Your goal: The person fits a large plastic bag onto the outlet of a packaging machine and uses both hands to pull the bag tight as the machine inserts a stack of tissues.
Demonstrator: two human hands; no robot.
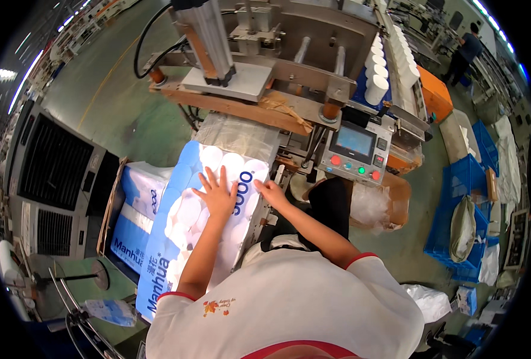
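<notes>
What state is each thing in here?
Left hand: flat, fingers spread on the pack.
Right hand: resting on the pack's right edge.
Pack of paper rolls: wrapped, lying flat, its far end at the machine.
Control panel: screen lit.
Cardboard box: open, holding packs.

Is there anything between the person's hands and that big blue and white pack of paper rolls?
Nothing visible. The left hand lies flat on top of the pack of paper rolls, fingers spread. The right hand rests on its right edge, by the machine. Both hands touch the plastic wrap directly.
</notes>
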